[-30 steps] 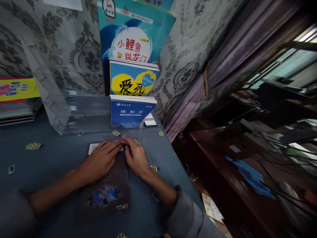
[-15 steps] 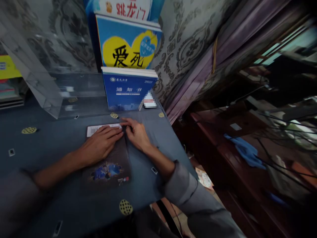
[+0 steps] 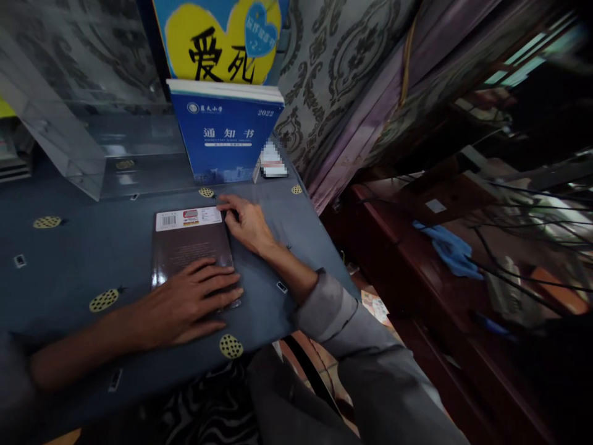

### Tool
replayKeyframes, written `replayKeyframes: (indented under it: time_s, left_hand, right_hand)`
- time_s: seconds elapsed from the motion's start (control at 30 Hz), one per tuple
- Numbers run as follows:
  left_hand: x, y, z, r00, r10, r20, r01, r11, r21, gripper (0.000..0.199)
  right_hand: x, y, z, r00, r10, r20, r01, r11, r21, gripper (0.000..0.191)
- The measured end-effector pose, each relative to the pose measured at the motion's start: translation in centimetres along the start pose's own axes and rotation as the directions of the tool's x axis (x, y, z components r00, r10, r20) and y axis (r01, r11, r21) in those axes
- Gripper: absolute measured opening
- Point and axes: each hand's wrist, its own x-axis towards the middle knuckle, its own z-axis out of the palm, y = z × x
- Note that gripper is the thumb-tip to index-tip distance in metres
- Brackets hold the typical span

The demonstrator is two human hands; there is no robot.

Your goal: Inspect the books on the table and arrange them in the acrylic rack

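Note:
A dark brown book (image 3: 185,247) lies flat on the desk, with a white barcode label strip along its far edge. My left hand (image 3: 194,303) rests flat across the book's near part, fingers stretched and spread, hiding the cover's lower area. At the far right corner of the book is my right hand (image 3: 248,225), its index finger extended and a gap showing between finger and thumb. Its fingertips touch or nearly touch that corner; contact is hard to make out.
Behind the book stands a blue booklet (image 3: 227,139), with a yellow-and-blue book (image 3: 222,43) behind it. A clear acrylic stand (image 3: 69,136) is at the back left. The patterned desk (image 3: 125,241) ends at the right, beside a dark red cabinet (image 3: 384,241) bearing a blue cloth (image 3: 449,250) and cables.
My left hand has slid from the book's far edge toward its near edge, uncovering the label. My right hand stays by the far right corner. The view has tilted down.

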Motion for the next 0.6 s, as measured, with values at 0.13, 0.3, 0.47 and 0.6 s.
replayKeyframes:
  time_s: [0.13, 0.3, 0.47, 0.6]
  left_hand:
    - [0.3, 0.4, -0.1, 1.000, -0.009, -0.025, 0.010, 0.999, 0.038, 0.040]
    - [0.5, 0.7, -0.3, 0.999, -0.009, -0.037, 0.013, 0.992, 0.129, 0.038]
    - [0.8, 0.5, 0.2, 0.997, -0.026, -0.071, 0.040, 0.979, 0.198, 0.041]
    - [1.1, 0.1, 0.2, 0.997, -0.042, -0.068, 0.057, 0.970, 0.235, 0.039]
  right_hand:
    - [-0.2, -0.2, -0.1, 1.000, -0.027, -0.015, 0.026, 0.998, -0.055, 0.044]
    - [-0.4, 0.3, 0.5, 0.994, -0.098, -0.055, 0.093, 0.992, -0.091, 0.039]
    - [-0.3, 1.0, 1.4, 0.982, -0.187, -0.026, 0.183, 0.976, -0.116, 0.037]
    - [-0.1, 1.2, 1.9, 0.967, -0.253, -0.002, 0.251, 0.960, -0.127, 0.038]
